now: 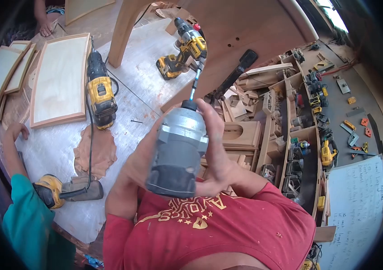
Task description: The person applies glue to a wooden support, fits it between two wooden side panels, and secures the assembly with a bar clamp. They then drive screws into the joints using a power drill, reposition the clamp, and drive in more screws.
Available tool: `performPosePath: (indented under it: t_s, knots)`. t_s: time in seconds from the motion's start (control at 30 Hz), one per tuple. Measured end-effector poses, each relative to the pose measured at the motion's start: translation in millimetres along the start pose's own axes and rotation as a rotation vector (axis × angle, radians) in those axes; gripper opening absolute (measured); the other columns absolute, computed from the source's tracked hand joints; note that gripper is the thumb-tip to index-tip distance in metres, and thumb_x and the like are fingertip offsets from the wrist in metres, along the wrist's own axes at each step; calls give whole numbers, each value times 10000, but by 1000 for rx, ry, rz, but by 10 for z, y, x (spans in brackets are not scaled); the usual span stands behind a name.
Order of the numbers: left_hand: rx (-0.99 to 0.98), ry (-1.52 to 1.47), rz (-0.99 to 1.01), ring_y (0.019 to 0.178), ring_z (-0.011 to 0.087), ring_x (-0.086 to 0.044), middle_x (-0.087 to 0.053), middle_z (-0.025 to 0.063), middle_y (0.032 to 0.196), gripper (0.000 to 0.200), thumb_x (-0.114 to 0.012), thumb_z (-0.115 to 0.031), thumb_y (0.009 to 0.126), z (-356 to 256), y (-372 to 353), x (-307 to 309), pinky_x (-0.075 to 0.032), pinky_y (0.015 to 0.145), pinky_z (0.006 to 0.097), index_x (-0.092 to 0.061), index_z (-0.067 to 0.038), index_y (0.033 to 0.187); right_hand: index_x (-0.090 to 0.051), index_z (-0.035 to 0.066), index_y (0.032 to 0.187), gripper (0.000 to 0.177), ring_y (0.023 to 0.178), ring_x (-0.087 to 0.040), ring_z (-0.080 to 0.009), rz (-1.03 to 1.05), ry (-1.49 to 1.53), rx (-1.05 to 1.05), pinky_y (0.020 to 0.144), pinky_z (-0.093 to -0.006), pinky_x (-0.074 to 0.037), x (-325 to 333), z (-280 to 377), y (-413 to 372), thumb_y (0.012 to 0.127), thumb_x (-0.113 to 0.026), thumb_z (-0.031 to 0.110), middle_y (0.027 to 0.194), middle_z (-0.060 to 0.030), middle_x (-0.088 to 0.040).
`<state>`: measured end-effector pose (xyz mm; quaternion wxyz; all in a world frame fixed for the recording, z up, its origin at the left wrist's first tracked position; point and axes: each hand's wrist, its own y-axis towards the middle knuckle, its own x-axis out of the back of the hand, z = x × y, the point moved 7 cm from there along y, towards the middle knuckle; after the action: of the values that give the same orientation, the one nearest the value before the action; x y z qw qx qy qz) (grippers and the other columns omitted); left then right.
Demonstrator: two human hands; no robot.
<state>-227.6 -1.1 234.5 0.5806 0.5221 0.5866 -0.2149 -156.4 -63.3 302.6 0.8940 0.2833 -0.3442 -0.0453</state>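
An impact driver (178, 139) with a grey rear and silver nose is held in front of my chest. Its long bit (195, 83) points away from me, the tip overlapping the lower edge of a large wooden panel (241, 27) in this view. My right hand (216, 148) is closed around the right side of the driver, fingers up near its nose. From the left, my left hand (144, 155) grips the tool's other side, most of its fingers hidden behind the body. Beyond the bit, a yellow cordless drill (189, 47) stands on the metal-topped table (130, 96).
Another yellow drill (101, 92), a leather-like scrap (94, 150) and a corded tool (49, 191) lie at left. Framed panels (61, 81) are stacked behind. A co-worker's green sleeve (27, 216) is close at left; another person's hand (46, 29) rests farther back. Wooden bins (286, 135) line the right.
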Motion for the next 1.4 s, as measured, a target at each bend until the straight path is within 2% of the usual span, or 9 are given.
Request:
performPosePath:
  t_s: [0.1,0.2,0.3,0.47,0.57,0.7,0.8,1.03,1.4]
  knots:
    - [-88,734,36,1272,202,-509,-489,135,1400,934,-811,-189,760,-131,-6,108,-417,1052,325,-274,-25,1506,-98,5,1536,1158,1334,-407,-341,-51,539,-261,1099,-456,-346,182,-320,115,753,-792,499,1463,-297,-318]
    - [-136,940,5,1223,192,-545,-538,120,1346,850,-793,-180,774,-106,-12,45,-433,1028,319,-340,-23,1477,-249,0,1498,888,1185,-573,-302,72,1204,-534,995,-430,-473,87,-475,266,864,-719,406,1352,-287,-486]
    - [-26,897,-110,1155,177,-583,-586,104,1279,702,-751,-159,812,-9,-76,231,-465,980,309,-423,-18,1417,-434,2,1397,490,1029,-634,-199,28,1299,-527,866,-320,-515,32,-462,332,970,-605,173,1203,-190,-627]
    - [13,577,-223,741,282,-646,-634,220,925,500,-571,-386,947,233,-237,902,-519,563,312,-527,43,1201,-516,-28,1295,421,1013,-664,-234,-84,1243,-507,882,-369,-542,-48,-464,355,983,-581,247,1116,-183,-672]
    - [19,783,-173,748,307,-651,-628,241,955,581,-591,-424,928,106,-214,624,-523,554,318,-504,62,1235,-521,-40,1273,419,1009,-670,-249,-78,1202,-551,885,-383,-547,-42,-432,431,994,-555,271,1095,-182,-679]
    - [-110,159,-207,858,259,-669,-682,136,959,492,-633,-398,900,36,-183,309,-540,716,360,-591,8,1174,-528,-42,1253,414,987,-672,-243,-103,1129,-531,879,-385,-545,-15,-433,518,1009,-526,293,1081,-172,-683]
    - [-425,970,-191,918,237,-676,-702,51,1003,366,-677,-399,869,-124,-279,221,-536,779,392,-687,-56,997,-507,-44,1268,454,998,-638,-198,-85,1097,-544,919,-375,-493,7,-416,628,1003,-549,322,1110,-156,-681]
    - [-640,1551,-72,810,272,-658,-655,72,932,420,-867,-345,676,-314,-82,-121,-542,699,381,-656,-83,927,-553,-63,1214,421,939,-665,-197,-69,1066,-483,875,-353,-516,125,-442,793,995,-564,297,1061,-160,-696]
    - [-751,1764,-53,790,260,-662,-685,49,853,271,-828,-240,722,-385,141,-372,-527,704,389,-675,-102,898,-551,-88,1196,435,906,-665,-181,-151,1080,-452,842,-328,-532,267,-631,888,986,-579,292,1023,-157,-704]
